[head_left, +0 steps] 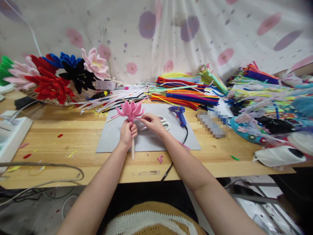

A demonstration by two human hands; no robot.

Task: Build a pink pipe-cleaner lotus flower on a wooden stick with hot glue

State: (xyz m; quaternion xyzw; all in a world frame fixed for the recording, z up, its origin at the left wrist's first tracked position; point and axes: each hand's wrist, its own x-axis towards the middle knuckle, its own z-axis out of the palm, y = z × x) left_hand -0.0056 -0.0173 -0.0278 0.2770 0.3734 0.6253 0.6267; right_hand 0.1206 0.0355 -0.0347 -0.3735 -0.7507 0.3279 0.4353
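Note:
My left hand (127, 134) is wrapped round the stem of a pink pipe cleaner flower (131, 109), which stands upright with its petals spread. A pale wooden stick (133, 152) sticks out below that fist. Close to the flower's base on the right, my right hand (152, 124) pinches the end of a thin pink pipe cleaner running out from the base. White-handled scissors (166, 124) lie on the grey mat (107, 140), partly hidden behind my right hand. Farther right on the mat rests a blue glue gun (180, 114), its black cord trailing toward me.
Finished fuzzy flowers (52, 86) stand in a bunch at the back left. Bundles of coloured pipe cleaners (186, 96) lie along the back. A white power strip (17, 137) is at the left, a white spool (278, 156) at the right. Pink scraps (159, 159) lie before the mat.

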